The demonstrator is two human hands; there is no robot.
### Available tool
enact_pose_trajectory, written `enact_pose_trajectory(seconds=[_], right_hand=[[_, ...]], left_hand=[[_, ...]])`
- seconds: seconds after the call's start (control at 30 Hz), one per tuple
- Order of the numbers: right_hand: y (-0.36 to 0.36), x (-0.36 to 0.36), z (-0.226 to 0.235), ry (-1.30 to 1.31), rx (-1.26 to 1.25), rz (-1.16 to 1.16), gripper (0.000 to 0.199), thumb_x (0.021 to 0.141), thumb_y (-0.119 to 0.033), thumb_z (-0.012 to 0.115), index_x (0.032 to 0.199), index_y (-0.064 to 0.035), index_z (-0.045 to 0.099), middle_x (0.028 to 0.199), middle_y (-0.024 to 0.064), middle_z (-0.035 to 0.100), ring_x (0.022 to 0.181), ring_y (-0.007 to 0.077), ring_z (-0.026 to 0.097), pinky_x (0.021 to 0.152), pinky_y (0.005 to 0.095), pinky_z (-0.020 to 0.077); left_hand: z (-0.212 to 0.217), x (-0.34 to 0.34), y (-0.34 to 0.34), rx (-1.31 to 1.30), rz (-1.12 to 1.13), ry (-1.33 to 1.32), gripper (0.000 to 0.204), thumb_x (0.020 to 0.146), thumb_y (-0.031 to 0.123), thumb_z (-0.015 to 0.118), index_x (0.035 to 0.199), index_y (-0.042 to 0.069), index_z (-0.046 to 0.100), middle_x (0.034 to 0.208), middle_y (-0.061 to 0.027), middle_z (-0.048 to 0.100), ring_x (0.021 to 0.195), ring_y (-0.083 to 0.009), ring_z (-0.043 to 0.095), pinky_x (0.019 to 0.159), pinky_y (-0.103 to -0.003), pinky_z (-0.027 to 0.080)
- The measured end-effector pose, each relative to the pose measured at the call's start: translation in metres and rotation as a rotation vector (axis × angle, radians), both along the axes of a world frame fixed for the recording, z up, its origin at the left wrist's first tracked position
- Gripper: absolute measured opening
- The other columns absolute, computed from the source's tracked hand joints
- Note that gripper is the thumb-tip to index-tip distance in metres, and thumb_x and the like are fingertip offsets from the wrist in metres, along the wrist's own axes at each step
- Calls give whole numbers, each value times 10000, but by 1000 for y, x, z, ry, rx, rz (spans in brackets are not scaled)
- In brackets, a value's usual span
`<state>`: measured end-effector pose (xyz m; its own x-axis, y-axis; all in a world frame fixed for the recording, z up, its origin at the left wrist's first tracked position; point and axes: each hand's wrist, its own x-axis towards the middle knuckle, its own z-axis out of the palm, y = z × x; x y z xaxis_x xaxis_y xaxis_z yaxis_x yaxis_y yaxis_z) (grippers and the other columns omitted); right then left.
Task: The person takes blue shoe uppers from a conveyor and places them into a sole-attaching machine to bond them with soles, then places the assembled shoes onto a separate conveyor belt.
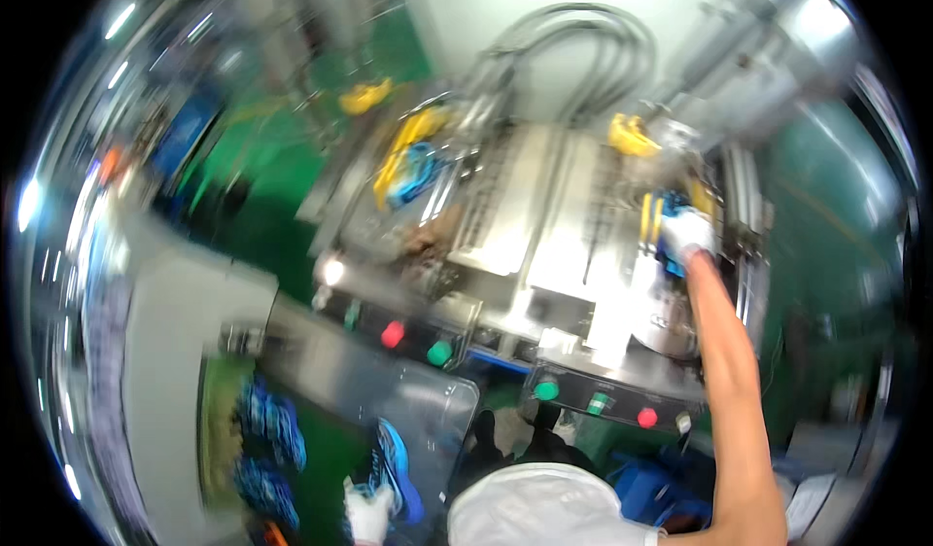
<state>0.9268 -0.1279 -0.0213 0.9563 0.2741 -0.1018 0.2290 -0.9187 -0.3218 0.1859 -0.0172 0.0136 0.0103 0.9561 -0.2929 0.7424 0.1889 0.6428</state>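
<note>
At the lower left, my left hand (369,512) in a white glove is closed on a blue and black sneaker (397,473), whose blue sole faces right. It is beside the corner of a grey metal surface. My right arm reaches far forward to the right side of a machine. There my right hand (688,232), also white-gloved, lies over a blue shoe (671,202) between yellow parts of the station. Motion blur smears its fingers, so their grip does not show. On the machine's left station another bright blue shoe (416,172) sits beside a yellow clamp piece (394,162).
The machine's front panels carry red buttons (393,333) and green buttons (546,389). Several blue-black shoes (270,422) stand at the lower left. A grey metal tabletop (432,400) lies left of my body. Hoses (583,21) arch behind the machine. Blue items (651,488) are at the lower right.
</note>
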Motion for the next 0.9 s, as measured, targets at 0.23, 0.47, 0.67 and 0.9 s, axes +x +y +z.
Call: enact_pose_trajectory(seconds=[0.23,0.47,0.67,0.9], right_hand=[[-110,95,-58,451,790,-42,416,864,-220,848,1197,2,734,1093,29,722,897,148,654,839,321,531],[4,-358,79,-220,638,389,706,1015,-281,672,1572,37,377,1594,251,434,1469,373,430,1237,435,325],[32,-439,-46,-237,-964,754,1124,757,-551,796,1631,-48,300,1709,250,191,1596,427,113,1296,506,62],[-32,-436,-39,-111,-92,714,894,784,-104,803,1562,34,384,1611,270,382,1509,378,370,1255,448,275]], left_hand=[[-173,-50,-17,-62,295,186,868,762,380,824,1467,42,449,1303,-258,651,1207,-426,643,1052,-482,494],[-193,-61,-48,-13,327,0,746,760,293,833,1367,4,511,1314,-232,578,1229,-390,597,1060,-467,476],[-164,-216,45,-244,-249,42,868,911,612,653,1476,-24,477,1498,-279,516,1383,-428,505,1168,-484,401],[-178,-465,184,248,850,431,833,893,578,702,1438,-8,474,1456,-294,510,1354,-460,492,1119,-516,418]])
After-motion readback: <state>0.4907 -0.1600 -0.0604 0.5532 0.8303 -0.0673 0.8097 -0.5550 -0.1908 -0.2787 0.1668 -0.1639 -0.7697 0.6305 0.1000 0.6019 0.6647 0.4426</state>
